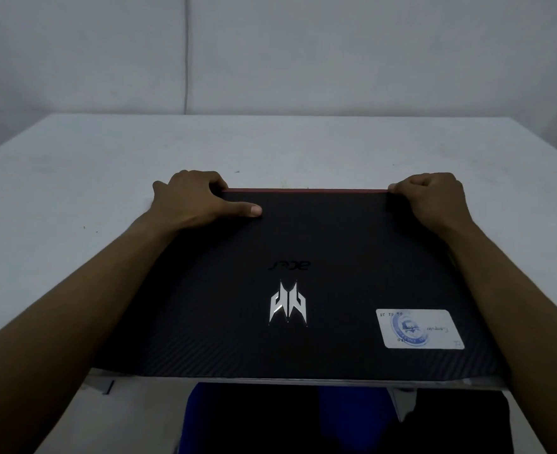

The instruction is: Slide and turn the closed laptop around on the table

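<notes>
A closed black laptop [303,244] lies flat on the white table [270,145], close to the near edge. Its lid has a silver emblem in the middle, a white sticker at the near right and a red strip along the far edge. My left hand [195,201] grips the far left corner, thumb lying flat on the lid and fingers curled over the far edge. At the far right corner, my right hand [434,198] holds on the same way, fingers wrapped over the edge. Both forearms run along the laptop's sides.
The table stretches beyond the laptop to a pale wall [270,50] with a vertical seam. The near edge of the laptop hangs slightly past the table's front edge. Below it are my legs in blue and black clothing [270,421].
</notes>
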The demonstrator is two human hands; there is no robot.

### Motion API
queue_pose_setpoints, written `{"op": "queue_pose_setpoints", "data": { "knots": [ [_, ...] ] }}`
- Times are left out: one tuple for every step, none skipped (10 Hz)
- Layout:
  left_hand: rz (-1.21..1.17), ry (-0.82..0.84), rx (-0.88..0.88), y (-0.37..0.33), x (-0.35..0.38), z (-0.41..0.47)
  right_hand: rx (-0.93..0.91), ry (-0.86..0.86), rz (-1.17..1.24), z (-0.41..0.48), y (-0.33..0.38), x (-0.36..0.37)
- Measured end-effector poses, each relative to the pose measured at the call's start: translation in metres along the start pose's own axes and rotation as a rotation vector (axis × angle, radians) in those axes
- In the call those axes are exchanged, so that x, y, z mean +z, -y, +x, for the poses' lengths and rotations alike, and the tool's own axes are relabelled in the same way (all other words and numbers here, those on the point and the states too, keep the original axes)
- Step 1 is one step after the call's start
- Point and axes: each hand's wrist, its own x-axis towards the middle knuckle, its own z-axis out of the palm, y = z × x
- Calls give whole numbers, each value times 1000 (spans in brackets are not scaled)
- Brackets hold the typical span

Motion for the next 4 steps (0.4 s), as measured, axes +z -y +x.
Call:
{"op": "queue_pose_setpoints", "data": {
  "knots": [
    [16,10,23,1,0,0,-11,7,-23,-2,1,-1],
    [29,17,42,2,1,-1,-25,30,-39,-3,2,-2],
    [116,58,112,2,3,3,-80,48,-236,0,5,-4],
    [5,164,178,-3,1,3,-105,83,-479,2,17,-5]
  ]
}}
